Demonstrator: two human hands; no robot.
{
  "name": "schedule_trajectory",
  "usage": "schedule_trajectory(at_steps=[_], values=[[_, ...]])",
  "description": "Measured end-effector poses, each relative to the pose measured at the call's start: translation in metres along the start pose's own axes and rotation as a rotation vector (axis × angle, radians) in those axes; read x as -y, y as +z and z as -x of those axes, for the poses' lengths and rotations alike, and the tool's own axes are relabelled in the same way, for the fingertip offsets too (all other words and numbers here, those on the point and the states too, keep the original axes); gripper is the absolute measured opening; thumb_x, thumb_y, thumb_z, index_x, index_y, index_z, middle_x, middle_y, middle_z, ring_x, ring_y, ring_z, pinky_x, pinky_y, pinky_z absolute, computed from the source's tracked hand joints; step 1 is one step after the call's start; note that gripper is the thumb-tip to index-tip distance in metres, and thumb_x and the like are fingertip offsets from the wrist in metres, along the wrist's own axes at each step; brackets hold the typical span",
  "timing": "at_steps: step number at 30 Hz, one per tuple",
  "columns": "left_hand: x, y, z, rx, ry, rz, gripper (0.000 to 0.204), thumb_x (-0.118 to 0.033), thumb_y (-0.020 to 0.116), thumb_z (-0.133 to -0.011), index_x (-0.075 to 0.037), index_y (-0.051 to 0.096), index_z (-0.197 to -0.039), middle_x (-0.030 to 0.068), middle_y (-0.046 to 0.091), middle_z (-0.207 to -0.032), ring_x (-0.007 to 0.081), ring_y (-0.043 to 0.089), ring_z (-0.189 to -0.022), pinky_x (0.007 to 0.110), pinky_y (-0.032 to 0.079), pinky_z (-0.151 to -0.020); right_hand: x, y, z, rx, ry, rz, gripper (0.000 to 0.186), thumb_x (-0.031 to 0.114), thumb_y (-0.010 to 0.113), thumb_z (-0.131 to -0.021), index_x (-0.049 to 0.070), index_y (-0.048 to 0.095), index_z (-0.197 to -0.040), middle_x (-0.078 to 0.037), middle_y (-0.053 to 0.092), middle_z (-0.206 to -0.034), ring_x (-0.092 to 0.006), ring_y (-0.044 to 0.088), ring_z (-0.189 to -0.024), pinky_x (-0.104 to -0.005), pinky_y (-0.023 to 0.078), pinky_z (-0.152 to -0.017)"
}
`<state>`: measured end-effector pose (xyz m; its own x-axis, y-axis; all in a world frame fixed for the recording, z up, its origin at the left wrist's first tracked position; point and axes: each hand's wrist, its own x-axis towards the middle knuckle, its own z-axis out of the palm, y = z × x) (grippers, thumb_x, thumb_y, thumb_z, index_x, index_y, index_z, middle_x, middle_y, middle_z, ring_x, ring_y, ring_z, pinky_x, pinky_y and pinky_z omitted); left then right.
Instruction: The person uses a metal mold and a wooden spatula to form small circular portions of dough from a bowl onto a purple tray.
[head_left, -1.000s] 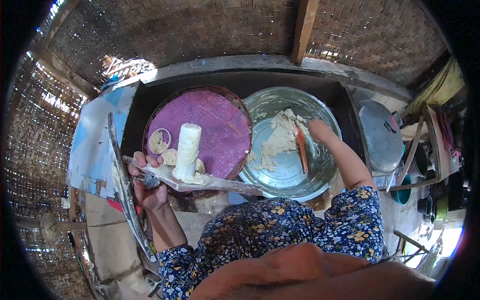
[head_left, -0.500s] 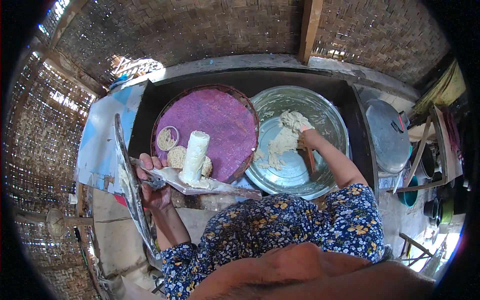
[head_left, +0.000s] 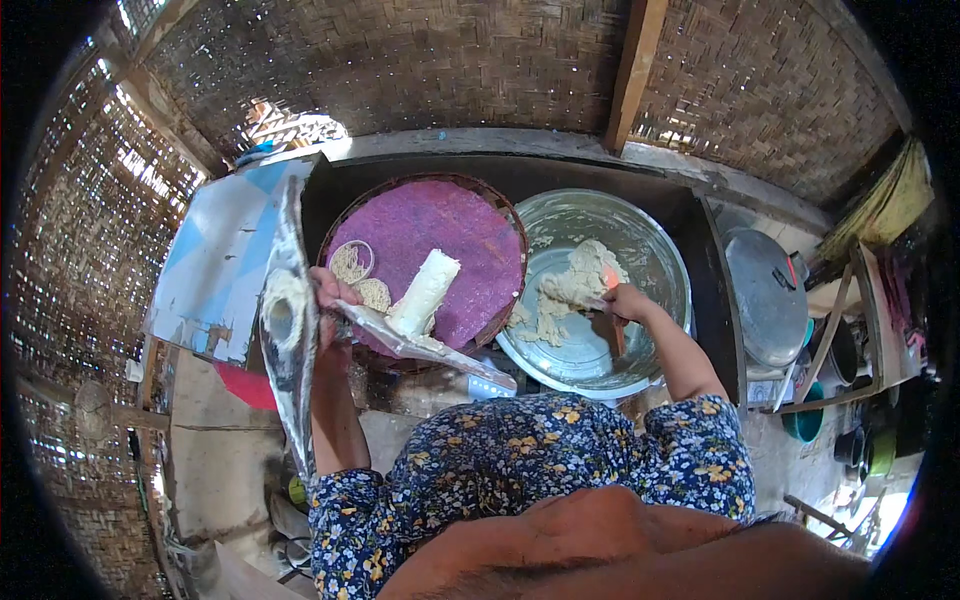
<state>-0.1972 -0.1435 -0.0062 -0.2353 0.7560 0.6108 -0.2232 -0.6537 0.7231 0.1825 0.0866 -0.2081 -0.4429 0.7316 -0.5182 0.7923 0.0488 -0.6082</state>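
My left hand [head_left: 335,300] is closed on a dough-smeared wooden press in two parts. One part is a plunger board [head_left: 420,345] with a thick cylinder [head_left: 425,292] coated in pale dough, tilting up to the right. The other is a long board [head_left: 285,330] with a round hole, standing nearly upright beside my wrist. Over the large metal basin [head_left: 560,375], my right hand [head_left: 628,303] is closed round an orange-brown spatula [head_left: 616,338]. Its far end lies against a lump of sticky pale dough [head_left: 585,275], partly covered by it.
Left of the basin sits a round woven tray with a purple sheet [head_left: 470,225]. On it are noodle nests [head_left: 373,294] and a white ring [head_left: 352,260] holding noodles. A dark-walled frame [head_left: 715,290] surrounds both. A lidded metal pot [head_left: 765,300] stands at the right.
The holed board has turned so its hole faces up into view, and the dough-coated cylinder now leans right. My right hand and spatula have shifted only slightly within the basin.
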Motion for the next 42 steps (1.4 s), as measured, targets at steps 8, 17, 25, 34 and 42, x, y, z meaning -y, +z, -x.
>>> schedule_trajectory(at_steps=[8,17,25,34,42], values=[[0.015,0.029,-0.015,-0.042,-0.471,-0.653,0.024,-0.005,0.063,-0.071,-0.004,0.053,-0.093,0.0032,0.055,-0.077,0.0102,0.054,-0.071,0.024,0.047,-0.061,0.050,-0.077,0.125,0.064,-0.226,-0.273,0.028,0.018,0.062,-0.075,-0.001,0.061,-0.095,0.000,0.053,-0.062,-0.0062,0.048,-0.048,-0.0205,0.037,-0.042],[0.065,0.072,-0.036,0.554,-0.264,-0.975,0.041,-0.029,0.062,-0.063,-0.003,0.056,-0.095,0.0217,0.057,-0.088,0.0362,0.055,-0.083,0.041,0.043,-0.075,0.164,-0.140,0.207,0.215,-0.677,0.109,0.036,0.021,0.062,-0.073,-0.003,0.059,-0.100,-0.009,0.058,-0.075,-0.0134,0.050,-0.066,-0.0256,0.038,-0.057],[0.070,0.079,-0.029,0.522,-0.242,-1.044,0.032,-0.026,0.060,-0.064,-0.001,0.059,-0.084,0.0230,0.057,-0.083,0.0370,0.055,-0.082,0.041,0.044,-0.072,0.260,-0.109,0.249,-0.521,-0.908,0.958,0.026,0.016,0.064,-0.063,0.006,0.063,-0.087,-0.007,0.053,-0.066,-0.0249,0.054,-0.066,-0.0349,0.043,-0.058],[0.110,0.065,-0.035,0.367,-0.335,-1.080,0.032,-0.027,0.062,-0.063,-0.001,0.060,-0.082,0.0223,0.059,-0.084,0.0382,0.056,-0.081,0.042,0.044,-0.070,0.238,-0.053,0.239,-0.942,-1.084,1.254,0.017,0.014,0.052,-0.073,0.008,0.054,-0.089,0.001,0.042,-0.066,-0.0129,0.048,-0.063,-0.0288,0.037,-0.052],[0.127,0.061,-0.032,0.382,-0.296,-1.122,0.027,-0.023,0.062,-0.063,0.000,0.061,-0.077,0.0227,0.059,-0.079,0.0387,0.056,-0.078,0.043,0.045,-0.069,0.239,-0.082,0.262,-1.076,-0.968,1.045,0.023,0.017,0.067,-0.059,0.014,0.060,-0.081,0.000,0.050,-0.063,-0.0190,0.052,-0.059,-0.0319,0.041,-0.053]])
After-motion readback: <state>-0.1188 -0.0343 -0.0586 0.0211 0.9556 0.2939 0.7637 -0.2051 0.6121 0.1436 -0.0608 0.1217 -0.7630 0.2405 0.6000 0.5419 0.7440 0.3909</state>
